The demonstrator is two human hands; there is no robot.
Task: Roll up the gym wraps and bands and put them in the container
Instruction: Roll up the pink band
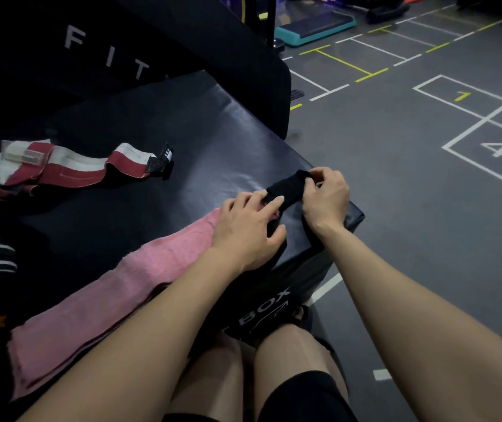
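Head view: a person sits at a black padded box (182,141) that serves as the worktop; both hands meet at its corner, about three o'clock from the middle of the picture. The left hand (248,229) lies on the near end of a black wrap (286,188), fingers fairly straight and pressing it down where it overlaps a pink band (97,303); the right hand (325,196) pinches the wrap's far end, fingers curled tight round it. The pink band stretches flat from under the left hand toward seven o'clock; a red and white wrap (70,169) lies unrolled at ten o'clock, well apart from the hands. No container can be made out.

The step in hand looks like the start of rolling the black wrap; nothing yet appears rolled. The next move likely calls for the right fingers to turn the end over tightly toward the left hand, which must keep the strip taut and straight; a slack start would give a loose roll.
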